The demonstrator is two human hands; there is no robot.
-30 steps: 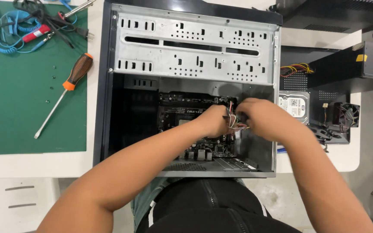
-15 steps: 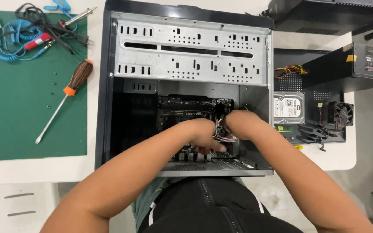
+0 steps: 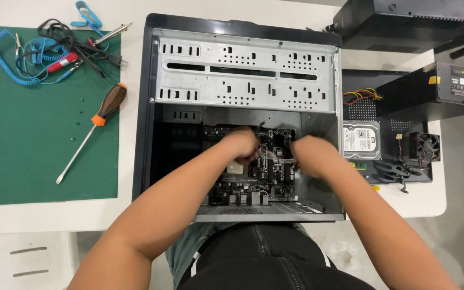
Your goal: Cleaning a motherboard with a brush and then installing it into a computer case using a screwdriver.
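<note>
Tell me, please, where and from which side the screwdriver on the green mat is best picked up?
Grip the screwdriver by its thick black-and-orange handle, probably coming from above. It lies flat and slanted on the green mat, handle toward the far edge near the cables, thin shaft pointing near-left, with bare mat on both sides for fingers.

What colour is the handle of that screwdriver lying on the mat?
Black with an orange collar, seen in the head view: the screwdriver lies on the green mat.

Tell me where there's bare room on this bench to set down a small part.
The green mat is bare below the screwdriver and left of the computer case. Its top is crowded with coiled blue cable and black leads. Right of the case, the hard drive, fan and black panel fill the table. Both hands occupy the motherboard.
</note>
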